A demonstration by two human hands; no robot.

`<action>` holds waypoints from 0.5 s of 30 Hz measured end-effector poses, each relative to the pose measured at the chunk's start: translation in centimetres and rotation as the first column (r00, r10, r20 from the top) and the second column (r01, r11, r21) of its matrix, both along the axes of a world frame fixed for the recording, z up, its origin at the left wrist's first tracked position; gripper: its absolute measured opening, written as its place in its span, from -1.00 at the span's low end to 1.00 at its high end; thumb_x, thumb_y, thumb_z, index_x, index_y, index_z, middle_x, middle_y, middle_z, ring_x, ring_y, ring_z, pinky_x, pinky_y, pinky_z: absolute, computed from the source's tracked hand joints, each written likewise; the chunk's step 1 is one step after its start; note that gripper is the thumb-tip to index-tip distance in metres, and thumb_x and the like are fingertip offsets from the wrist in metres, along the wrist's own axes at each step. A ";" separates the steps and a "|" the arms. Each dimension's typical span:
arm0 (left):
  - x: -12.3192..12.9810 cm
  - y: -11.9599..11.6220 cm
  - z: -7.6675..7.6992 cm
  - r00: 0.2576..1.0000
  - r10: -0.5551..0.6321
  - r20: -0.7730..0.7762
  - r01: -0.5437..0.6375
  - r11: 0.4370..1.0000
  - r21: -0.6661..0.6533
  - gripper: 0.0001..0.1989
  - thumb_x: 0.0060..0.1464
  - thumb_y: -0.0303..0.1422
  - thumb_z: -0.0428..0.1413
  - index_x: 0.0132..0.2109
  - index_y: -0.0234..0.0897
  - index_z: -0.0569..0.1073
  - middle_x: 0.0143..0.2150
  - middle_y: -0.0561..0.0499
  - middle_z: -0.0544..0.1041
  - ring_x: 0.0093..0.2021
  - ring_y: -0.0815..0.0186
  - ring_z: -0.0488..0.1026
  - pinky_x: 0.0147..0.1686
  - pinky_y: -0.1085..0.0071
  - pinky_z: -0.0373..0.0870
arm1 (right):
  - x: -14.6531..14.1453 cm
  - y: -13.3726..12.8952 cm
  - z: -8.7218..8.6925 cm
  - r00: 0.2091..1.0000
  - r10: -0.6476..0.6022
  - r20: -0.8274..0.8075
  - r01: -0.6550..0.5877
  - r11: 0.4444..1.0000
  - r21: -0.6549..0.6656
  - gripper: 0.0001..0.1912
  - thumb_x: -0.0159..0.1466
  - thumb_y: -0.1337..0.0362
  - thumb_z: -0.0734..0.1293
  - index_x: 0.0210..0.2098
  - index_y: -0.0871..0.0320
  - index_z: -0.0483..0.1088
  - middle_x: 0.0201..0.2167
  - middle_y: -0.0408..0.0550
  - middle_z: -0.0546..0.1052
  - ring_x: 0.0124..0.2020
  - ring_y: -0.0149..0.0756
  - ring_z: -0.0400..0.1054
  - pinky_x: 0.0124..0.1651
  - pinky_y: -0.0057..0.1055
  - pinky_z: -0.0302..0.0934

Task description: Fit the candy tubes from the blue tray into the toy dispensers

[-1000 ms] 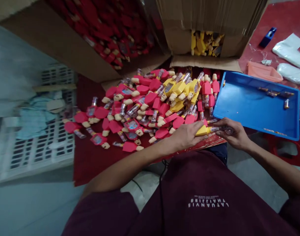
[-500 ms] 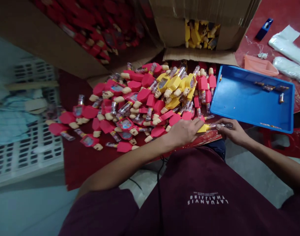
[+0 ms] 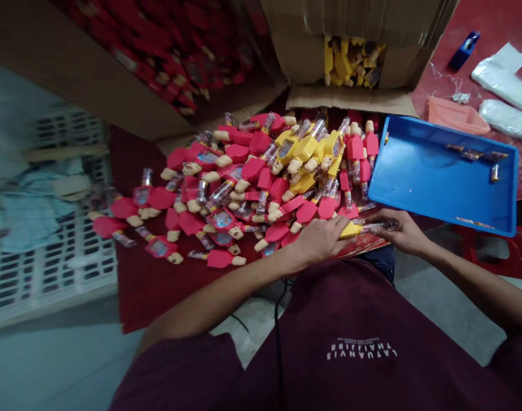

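My left hand (image 3: 323,240) is closed on the body of a yellow plastic toy (image 3: 349,230), held low over the table's front edge. The toy has a clear tube handle pointing right. My right hand (image 3: 401,231) pinches that tube near its dark round end. Most of the toy's body is hidden behind my left fingers. Just beyond my hands lies a heap of similar red toys (image 3: 220,258) with cream-coloured heads and clear tubes filled with small coloured bits. Several yellow toys (image 3: 304,147) rest on top of the heap.
A blue tray (image 3: 436,188) on the right holds a few small tubes. Behind stand cardboard boxes with red toys (image 3: 179,40) and yellow toys (image 3: 340,60). An orange tray (image 3: 455,116), a blue tape dispenser (image 3: 464,51) and plastic bags (image 3: 502,71) lie at back right. A white crate (image 3: 55,274) is left.
My right fingers have shifted a little along the tube, and its dark end sits slightly closer to my left hand. The whole view has moved slightly.
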State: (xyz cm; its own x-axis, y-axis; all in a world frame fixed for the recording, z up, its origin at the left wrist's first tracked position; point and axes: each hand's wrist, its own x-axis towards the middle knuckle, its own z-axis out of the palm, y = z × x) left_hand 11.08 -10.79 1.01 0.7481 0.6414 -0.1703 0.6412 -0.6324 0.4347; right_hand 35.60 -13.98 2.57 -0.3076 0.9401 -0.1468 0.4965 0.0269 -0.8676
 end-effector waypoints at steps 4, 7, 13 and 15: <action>0.9 3.6 1.5 0.999 0.041 -0.005 -0.040 0.991 0.127 -0.56 0.30 -0.01 -0.02 0.08 -0.26 0.39 -0.08 -0.18 0.56 -0.22 0.12 0.53 -0.31 0.31 0.35 | 1.0 1.8 -0.3 0.991 -0.116 -0.074 0.119 0.992 0.035 -0.51 0.30 0.03 0.38 0.14 0.13 0.44 0.01 0.09 0.58 -0.08 -0.15 0.49 -0.02 -0.15 0.38; 1.7 10.1 3.6 0.975 0.220 0.014 -0.214 0.932 0.291 -0.46 0.31 0.07 -0.13 0.07 -0.28 0.41 -0.04 -0.25 0.51 -0.17 0.05 0.50 -0.23 0.26 0.33 | 4.4 4.3 -1.9 0.903 -0.382 -0.195 0.407 0.908 0.105 -0.34 0.27 0.01 0.41 0.29 0.08 0.28 0.12 0.12 0.51 -0.09 -0.19 0.49 -0.06 -0.18 0.41; 3.6 26.9 3.4 0.896 0.400 -0.193 -0.311 0.875 0.371 -0.32 0.29 0.12 -0.21 0.16 -0.34 0.42 0.10 -0.37 0.48 0.04 -0.16 0.45 -0.04 0.14 0.30 | 16.9 8.0 -8.4 0.542 -0.840 0.015 0.840 0.542 0.012 -0.47 0.19 0.01 0.36 0.01 0.28 0.43 -0.24 0.08 0.58 -0.33 -0.28 0.47 -0.32 -0.37 0.39; 5.3 30.9 1.8 0.870 0.340 -0.356 -0.263 0.932 0.249 -0.27 0.15 0.22 -0.06 0.07 -0.34 0.51 0.04 -0.39 0.53 0.05 -0.19 0.45 -0.04 0.17 0.33 | 21.1 7.9 -10.1 0.452 -0.886 0.109 0.889 0.457 0.029 -0.53 0.18 0.07 0.33 -0.07 0.32 0.44 -0.35 0.05 0.55 -0.36 -0.27 0.45 -0.32 -0.35 0.37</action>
State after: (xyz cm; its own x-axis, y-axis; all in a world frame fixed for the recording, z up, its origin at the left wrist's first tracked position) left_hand 16.36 20.15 2.76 0.4114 0.8735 -0.2602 0.9053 -0.4248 0.0053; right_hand 56.68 -6.05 -7.52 0.7079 0.6898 -0.1521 0.3135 -0.4997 -0.8075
